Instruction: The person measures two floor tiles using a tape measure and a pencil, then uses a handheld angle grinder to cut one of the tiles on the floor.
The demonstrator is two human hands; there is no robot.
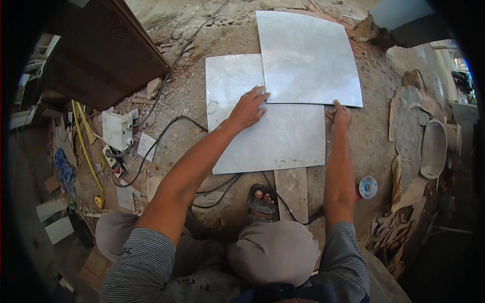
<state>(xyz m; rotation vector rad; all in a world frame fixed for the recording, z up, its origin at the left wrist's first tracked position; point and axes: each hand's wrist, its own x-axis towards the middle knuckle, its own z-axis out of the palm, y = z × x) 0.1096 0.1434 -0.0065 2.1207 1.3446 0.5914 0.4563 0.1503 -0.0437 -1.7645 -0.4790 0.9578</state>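
Two large pale grey, glossy tiles lie overlapped on the dirt floor in front of me. The upper tile [310, 58] covers the far right part of the lower tile [268, 136]. My left hand [247, 107] is at the upper tile's near left corner, fingers curled against its edge, with the lower tile beneath the hand. At the near right corner, my right hand [340, 116] pinches the upper tile's edge; some of its fingers are tucked from sight. A thin dark gap shows under that edge. An angle grinder with a round disc [368, 187] lies right of my right forearm.
A white electrical box [117, 130] and black cable [161, 136] are on the left, near a yellow cord [83, 141]. A brown metal panel [101, 55] stands far left. A wooden plank [291, 194] lies near my sandalled foot [262, 202]. Broken pieces [396, 227] are piled right.
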